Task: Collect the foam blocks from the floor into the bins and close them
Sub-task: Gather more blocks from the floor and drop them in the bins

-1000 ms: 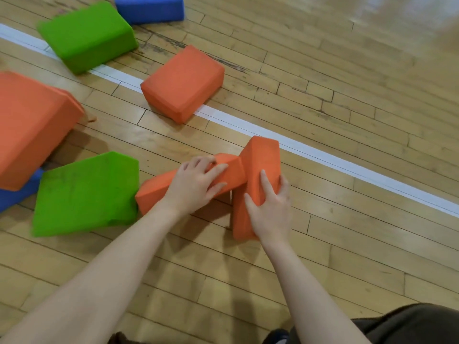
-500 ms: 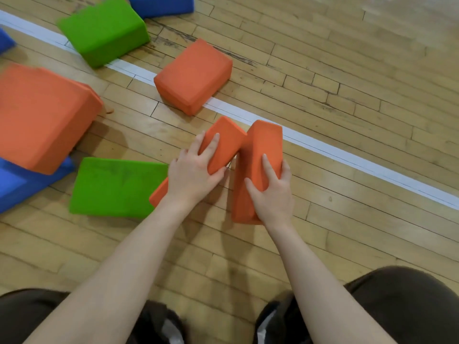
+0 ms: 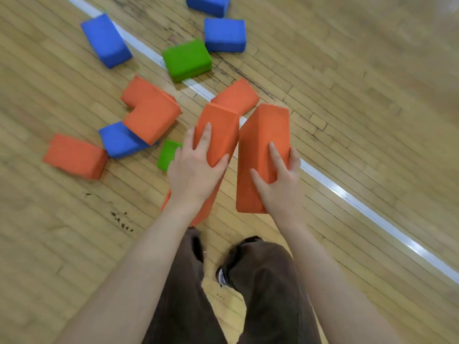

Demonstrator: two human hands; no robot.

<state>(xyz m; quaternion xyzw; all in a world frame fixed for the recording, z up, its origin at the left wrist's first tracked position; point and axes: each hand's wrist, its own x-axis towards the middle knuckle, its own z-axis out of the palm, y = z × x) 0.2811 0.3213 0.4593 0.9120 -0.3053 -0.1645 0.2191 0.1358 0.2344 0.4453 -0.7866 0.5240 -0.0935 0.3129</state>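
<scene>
orange foam block (image 3: 218,135) is gripped by the left hand (image 3: 193,175); another orange block (image 3: 260,155), at 3 o'clock, by the right hand (image 3: 280,187).

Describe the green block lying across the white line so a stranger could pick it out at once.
Follow the white line running diagonally over the wooden floor toward the top left. The green block lies on it, just below a blue block. It is the only green one in full view; the other green block is half hidden behind the left hand.

Both bare forearms reach forward — left hand (image 3: 196,170) and right hand (image 3: 278,180) each clamped, fingers spread
</scene>
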